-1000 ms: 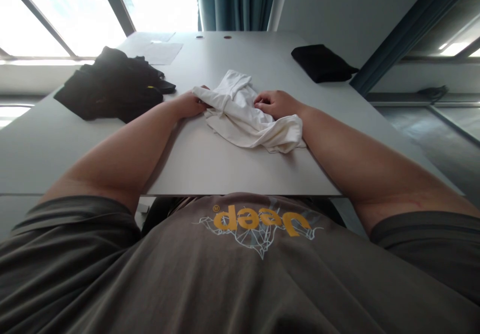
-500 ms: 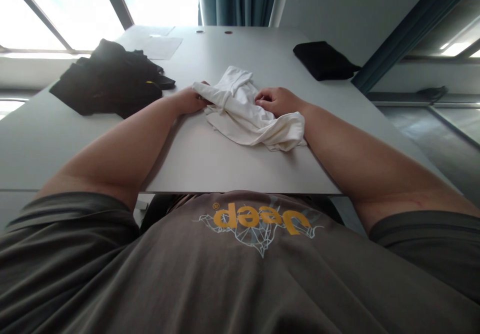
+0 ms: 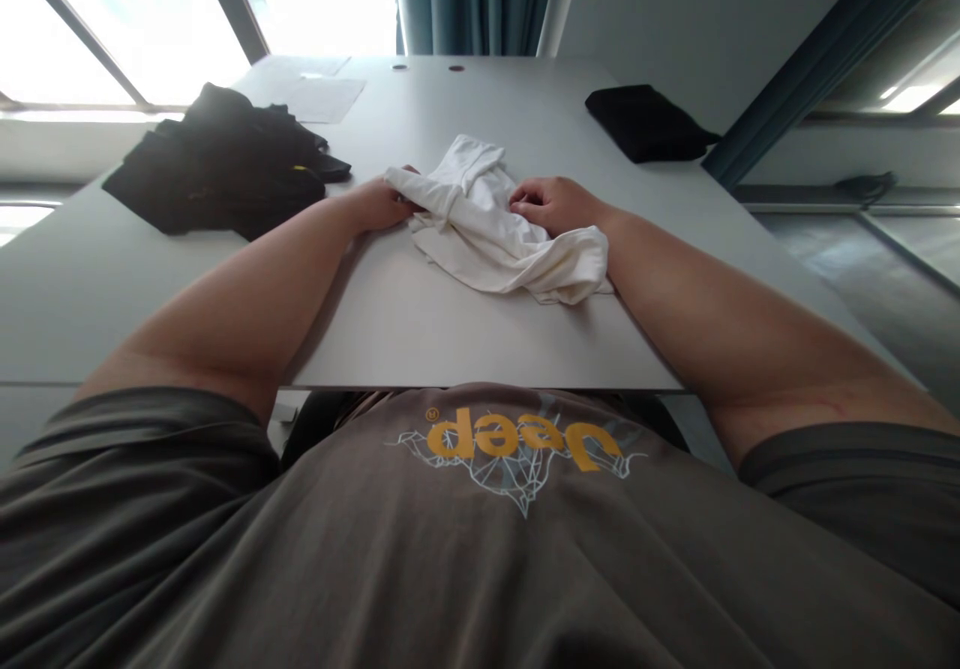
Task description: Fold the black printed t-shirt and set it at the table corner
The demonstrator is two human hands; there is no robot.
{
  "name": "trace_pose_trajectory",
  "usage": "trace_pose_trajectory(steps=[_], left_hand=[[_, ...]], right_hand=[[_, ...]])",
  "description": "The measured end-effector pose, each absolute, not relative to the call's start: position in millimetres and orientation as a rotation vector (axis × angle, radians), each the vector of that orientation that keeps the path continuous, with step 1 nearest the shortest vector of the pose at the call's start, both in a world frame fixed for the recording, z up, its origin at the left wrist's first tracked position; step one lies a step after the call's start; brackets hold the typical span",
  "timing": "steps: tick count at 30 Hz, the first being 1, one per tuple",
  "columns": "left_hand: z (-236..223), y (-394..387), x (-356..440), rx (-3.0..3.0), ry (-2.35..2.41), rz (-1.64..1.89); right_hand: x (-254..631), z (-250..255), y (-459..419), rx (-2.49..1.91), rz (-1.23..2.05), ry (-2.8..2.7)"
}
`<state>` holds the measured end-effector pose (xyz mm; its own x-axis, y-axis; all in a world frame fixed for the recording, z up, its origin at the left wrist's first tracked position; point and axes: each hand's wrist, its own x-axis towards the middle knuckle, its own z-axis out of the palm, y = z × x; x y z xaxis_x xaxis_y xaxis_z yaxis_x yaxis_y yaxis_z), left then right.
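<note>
Some tabletop [image 3: 405, 334] between cloth [image 3: 469, 211] and edge [image 3: 375, 388]

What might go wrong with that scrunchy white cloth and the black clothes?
The white cloth is bunched up, so its wrinkles might stay in. The left hand's fingers are partly hidden by the cloth, so a fold might snag on them. The pile of black clothes sits close to the left forearm, so a sideways swing could bump it.
</note>
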<state>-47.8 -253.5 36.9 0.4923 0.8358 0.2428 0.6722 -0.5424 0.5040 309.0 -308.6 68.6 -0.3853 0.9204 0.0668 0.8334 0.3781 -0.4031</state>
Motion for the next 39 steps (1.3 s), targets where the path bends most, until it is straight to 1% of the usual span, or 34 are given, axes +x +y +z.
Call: trace_pose_trajectory(steps=[8, 19, 24, 39], left_hand=[[37.5, -251.2, -46.5, 2.385, 1.268, 0.627], [33.1, -246.7, -50.5, 2.403, 1.195, 0.694], [35.8, -250.6, -47.9, 2.389, 1.245, 0.677], [34.5, -249.3, -47.9, 2.404, 1.194, 0.708]], right_hand=[[308.2, 70.2, -307.8, -1.558, 0.456, -2.36], [310.2, 67.1, -304.7, -1.541, 0.447, -2.356], [310.4, 66.5, -304.8, -1.536, 0.441, -2.359], [308.7, 68.5, -305.9, -1.555, 0.443, -2.357]])
